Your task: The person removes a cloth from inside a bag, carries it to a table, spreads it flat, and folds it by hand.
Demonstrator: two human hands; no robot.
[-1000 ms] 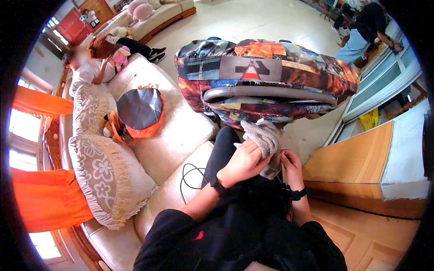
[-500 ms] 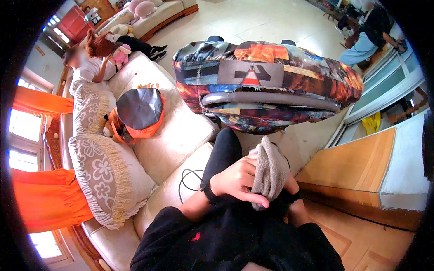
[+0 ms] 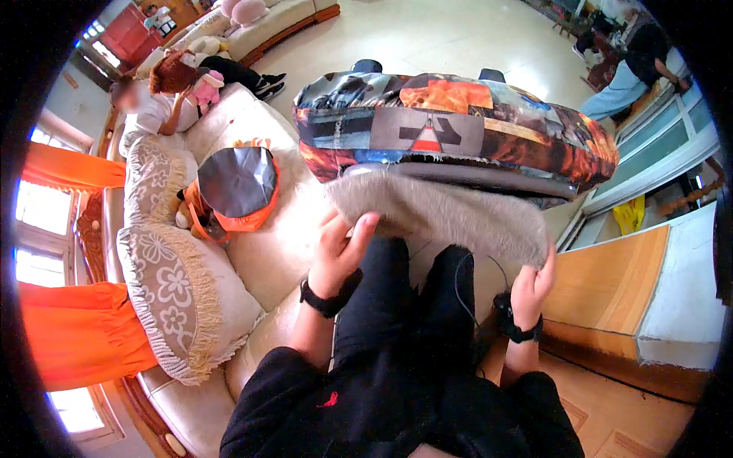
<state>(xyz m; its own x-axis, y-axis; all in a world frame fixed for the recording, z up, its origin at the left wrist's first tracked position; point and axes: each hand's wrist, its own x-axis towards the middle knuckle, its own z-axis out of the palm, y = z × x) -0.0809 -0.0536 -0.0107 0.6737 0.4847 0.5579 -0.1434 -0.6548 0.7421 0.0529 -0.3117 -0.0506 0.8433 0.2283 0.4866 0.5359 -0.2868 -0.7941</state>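
Observation:
A fuzzy grey-beige cloth (image 3: 447,208) is stretched in a long strip over my lap, sagging slightly and sloping down to the right. My left hand (image 3: 338,256) grips its left end, the thumb pressed along the near edge. At the other end, my right hand (image 3: 531,294) pinches the lower corner, with some fingertips hidden behind the cloth. Just beyond it stands a bulky piece of furniture under a multicoloured printed cover (image 3: 450,118); the cloth hides part of its near edge.
To my left runs a cream sofa (image 3: 256,267) with patterned cushions (image 3: 179,298) and an orange bag with a dark grey panel (image 3: 238,183). One person (image 3: 156,107) reclines there with a plush toy; another (image 3: 641,57) is at the far right. A wooden cabinet (image 3: 603,282) stands at right.
The cloth was bunched between my close-together hands; now it is spread out lengthwise. My hands have moved apart, the left one up and left, the right one to the right.

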